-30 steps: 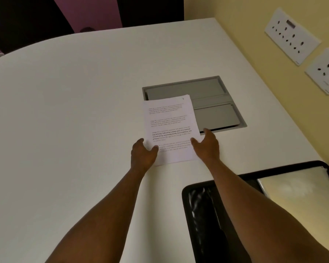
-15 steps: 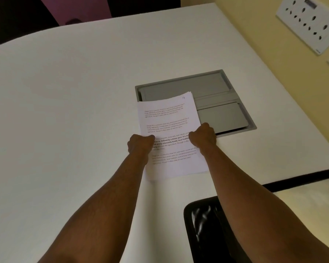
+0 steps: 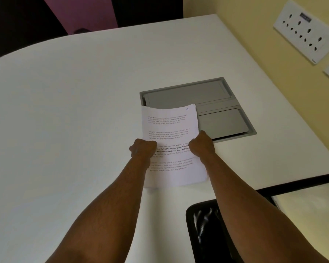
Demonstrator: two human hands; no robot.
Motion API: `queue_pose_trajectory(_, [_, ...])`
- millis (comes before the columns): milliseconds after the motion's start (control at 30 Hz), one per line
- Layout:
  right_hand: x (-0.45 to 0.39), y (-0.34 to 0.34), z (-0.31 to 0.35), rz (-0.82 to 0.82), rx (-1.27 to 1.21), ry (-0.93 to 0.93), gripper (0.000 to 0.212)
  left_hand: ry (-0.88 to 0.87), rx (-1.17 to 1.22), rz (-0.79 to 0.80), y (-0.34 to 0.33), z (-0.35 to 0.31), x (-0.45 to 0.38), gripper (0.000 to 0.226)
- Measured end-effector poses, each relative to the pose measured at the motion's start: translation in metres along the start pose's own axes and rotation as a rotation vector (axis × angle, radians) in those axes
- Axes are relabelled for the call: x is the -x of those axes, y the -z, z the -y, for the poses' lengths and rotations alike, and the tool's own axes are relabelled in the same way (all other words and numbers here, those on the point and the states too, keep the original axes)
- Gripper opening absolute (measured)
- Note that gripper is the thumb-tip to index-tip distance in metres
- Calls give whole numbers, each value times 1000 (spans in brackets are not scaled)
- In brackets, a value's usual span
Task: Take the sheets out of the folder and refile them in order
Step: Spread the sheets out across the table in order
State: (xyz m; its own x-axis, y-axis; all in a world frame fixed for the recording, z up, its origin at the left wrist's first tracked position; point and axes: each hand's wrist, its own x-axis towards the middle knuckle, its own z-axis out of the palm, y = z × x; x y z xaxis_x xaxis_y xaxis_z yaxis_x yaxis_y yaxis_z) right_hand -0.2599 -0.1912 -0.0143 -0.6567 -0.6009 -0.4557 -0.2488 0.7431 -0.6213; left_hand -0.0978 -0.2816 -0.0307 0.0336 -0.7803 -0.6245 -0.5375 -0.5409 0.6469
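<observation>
Sheets [image 3: 171, 143] — a printed stack with a handwritten mark at the far right corner — are held over the table [image 3: 65, 111], their far edge overlapping a grey hatch [image 3: 217, 103] set into the top. In the single head view, the stack is gripped at its left edge by the left hand [image 3: 142, 149] and at its right edge by the right hand [image 3: 201, 145], both with fingers curled round the paper; whether the near edge rests on the table cannot be told. The folder [image 3: 207, 234] lies open at the near right, partly hidden by the right forearm, with a pale pocket [image 3: 308, 215] showing beyond it. Wall sockets [image 3: 304, 31] are seen at the far right. The far corners appear slightly fanned — if either grip were loosened, sheets could probably slide apart and their order be lost.
</observation>
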Motion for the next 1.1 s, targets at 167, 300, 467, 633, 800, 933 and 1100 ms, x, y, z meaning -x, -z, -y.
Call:
queue_pose_trajectory(167, [39, 4, -6, 100, -186, 86, 20, -147, 72, 118, 35, 12, 32, 28])
queue_pose_trajectory(300, [95, 0, -19, 197, -320, 113, 30, -173, 179, 181, 86, 57, 65, 24])
queue_pose_trajectory(467, [182, -21, -39, 311, -320, 219, 21, -230, 195, 57, 137, 134, 124, 27])
queue_pose_trajectory(633, [256, -31, -39, 272, -467, 350, 22, -414, 407, -242, 158, 166, 207, 28])
queue_pose_trajectory(800, [289, -42, -40, 272, -494, 400, 27, -497, 486, -284, 158, 189, 237, 53])
queue_pose_trajectory(933, [289, -44, -44, 259, -373, 392, 20, -407, 467, -271, 154, 203, 235, 49])
queue_pose_trajectory(1100, [288, -39, -33, 305, -290, 416, 27, -326, 476, -238, 151, 199, 238, 37])
